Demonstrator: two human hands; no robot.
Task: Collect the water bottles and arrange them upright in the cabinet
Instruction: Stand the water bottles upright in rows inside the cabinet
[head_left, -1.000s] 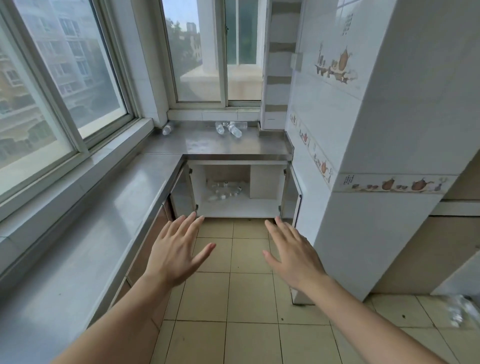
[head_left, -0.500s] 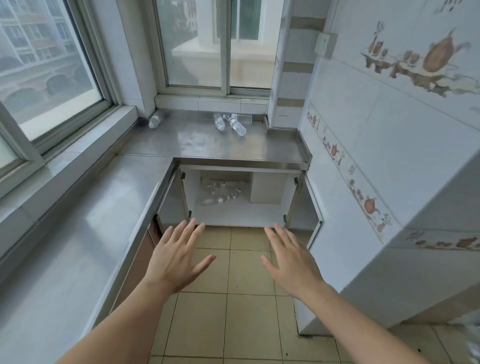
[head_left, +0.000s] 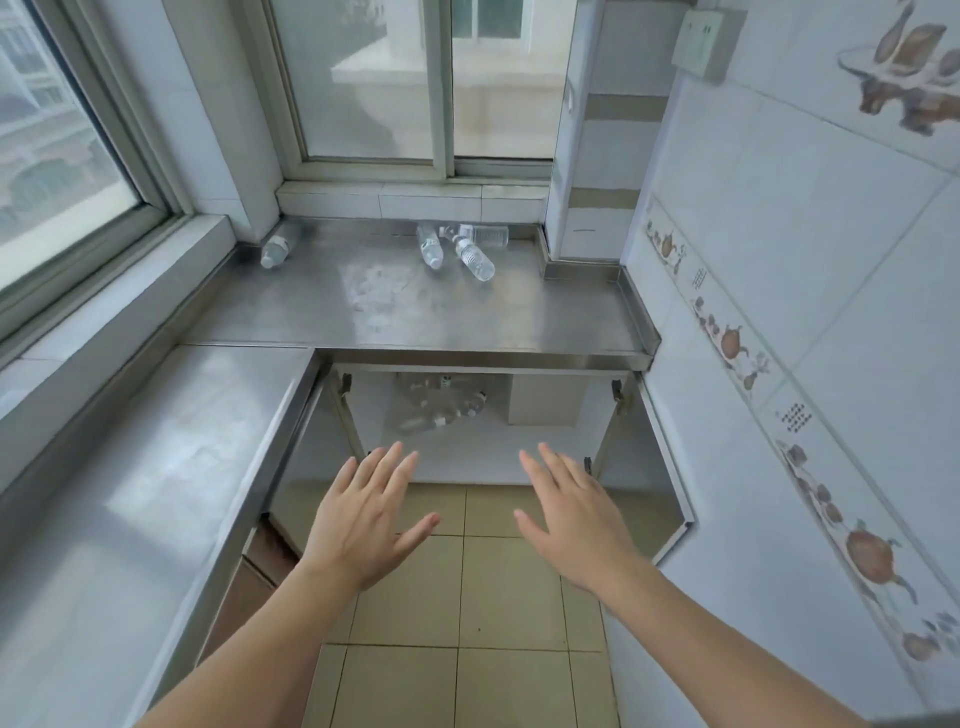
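Observation:
Three clear water bottles lie on their sides at the back of the steel counter (head_left: 467, 317): one (head_left: 430, 246), one (head_left: 474, 258) and one against the wall (head_left: 485, 234). Another bottle (head_left: 275, 248) lies in the far left corner. Under the counter the cabinet (head_left: 483, 462) stands with both doors open, and several bottles (head_left: 441, 410) lie tumbled on its floor. My left hand (head_left: 363, 514) and my right hand (head_left: 571, 514) hover palm-down with fingers spread, in front of the cabinet opening, holding nothing.
A second steel counter (head_left: 130, 493) runs along the left under the windows. A white tiled wall (head_left: 779, 338) closes the right side. The open right cabinet door (head_left: 670, 467) juts into the floor space. Beige floor tiles (head_left: 467, 597) lie below my hands.
The view has moved closer to the counter and cabinet, so both appear larger. My hands stay spread and empty, now nearer the cabinet opening.

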